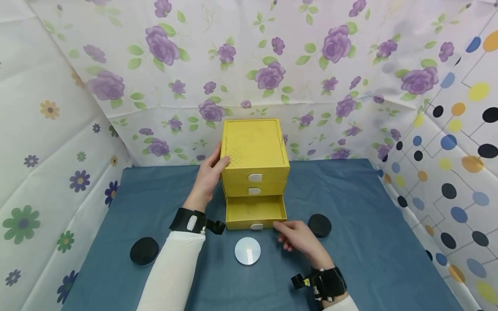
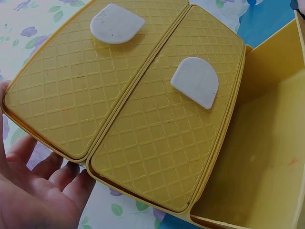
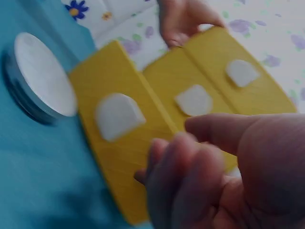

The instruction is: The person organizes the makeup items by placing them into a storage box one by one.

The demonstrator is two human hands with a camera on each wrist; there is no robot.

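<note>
A small yellow drawer cabinet [image 1: 254,142] stands against the flowered backdrop. Its bottom drawer [image 1: 256,209] is pulled out, and the inside that shows is bare; the two upper drawers [image 2: 157,119] are in, with white tab handles. My left hand [image 1: 206,177] grips the cabinet's left side near the top, thumb over the front top edge and fingers along the side. At the right end of the pulled-out drawer's front, my right hand [image 1: 299,239] pinches the rim between thumb and a finger, other fingers curled below.
A round disc with a shiny white top [image 1: 247,251] lies just in front of the drawer. One black disc [image 1: 145,251] is at the left on the blue cloth [image 1: 373,242], and another black disc [image 1: 320,226] sits by my right hand. Patterned sheets enclose the sides.
</note>
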